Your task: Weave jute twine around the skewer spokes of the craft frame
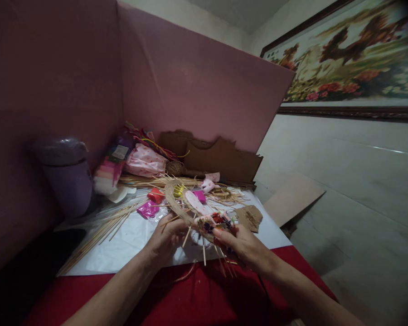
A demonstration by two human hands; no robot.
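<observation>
In front of me is a twine-wrapped ring [172, 195] with thin wooden sticks poking outward all round it. My left hand [168, 235] grips the ring's lower left side, fingers closed among the sticks. At the lower right, my right hand [245, 246] pinches a floral fabric strip [212, 221] against the ring, its thumb on top. A pale pink spotted oval [194, 202] shows inside the ring, with yellow strands [180, 190] near it. The fingers under the ring are partly hidden.
Loose sticks [104, 233] lie on a white sheet [122, 244] over a red cloth [197, 294]. Magenta [148, 209] and red [155, 195] pieces lie beyond my left hand. Cardboard [221, 160], a twine ball [174, 168] and spotted fabric [146, 160] sit behind; a purple bin [68, 181] stands left.
</observation>
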